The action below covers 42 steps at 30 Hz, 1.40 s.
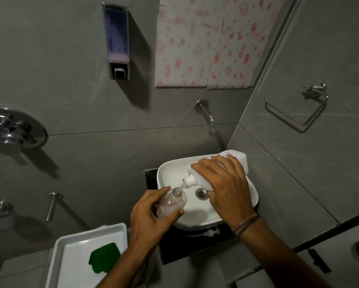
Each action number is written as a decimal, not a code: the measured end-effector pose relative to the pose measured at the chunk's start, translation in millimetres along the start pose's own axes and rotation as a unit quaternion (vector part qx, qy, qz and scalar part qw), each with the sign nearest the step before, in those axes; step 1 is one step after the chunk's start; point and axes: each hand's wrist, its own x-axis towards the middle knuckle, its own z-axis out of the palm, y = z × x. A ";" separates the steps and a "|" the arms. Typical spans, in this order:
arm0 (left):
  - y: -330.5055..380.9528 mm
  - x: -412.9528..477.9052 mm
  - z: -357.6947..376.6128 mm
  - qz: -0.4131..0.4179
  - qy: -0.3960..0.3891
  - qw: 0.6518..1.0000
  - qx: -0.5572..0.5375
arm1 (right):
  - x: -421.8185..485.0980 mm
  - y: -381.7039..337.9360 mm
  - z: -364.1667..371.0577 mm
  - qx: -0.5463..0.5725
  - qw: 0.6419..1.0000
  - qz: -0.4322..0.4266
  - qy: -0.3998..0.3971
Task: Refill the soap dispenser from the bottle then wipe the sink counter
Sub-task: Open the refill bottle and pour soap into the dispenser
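My left hand (pixel 148 217) grips a small clear soap dispenser bottle (pixel 172 202), pump removed, held tilted over the white sink (pixel 168 173). My right hand (pixel 222 186) holds a large white refill bottle (pixel 239 160) tipped on its side, its neck (pixel 189 181) just above the dispenser's open mouth. A thin clear stream runs from the neck into the dispenser, which holds pinkish liquid. The pump head (pixel 210 233) lies on the dark counter (pixel 174 252) in front of the sink. A green cloth (pixel 104 257) lies in a white tray (pixel 70 242) at lower left.
A tap (pixel 208 117) juts from the grey wall above the sink. A wall-mounted soap dispenser (pixel 117 40) hangs higher up, left of a patterned sheet (pixel 209 42). A shower valve (pixel 12 127) and pegs are at left, a metal ring holder (pixel 299 107) at right.
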 end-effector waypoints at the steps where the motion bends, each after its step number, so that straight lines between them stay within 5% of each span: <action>1: -0.4 0.4 0.1 -0.002 0.000 1.000 0.001 | 0.2 0.4 0.2 0.000 1.000 0.002 -0.002; 42: -9.2 6.4 8.3 -0.003 0.001 1.000 0.007 | 5.0 13.9 3.2 -0.041 0.999 -0.018 0.005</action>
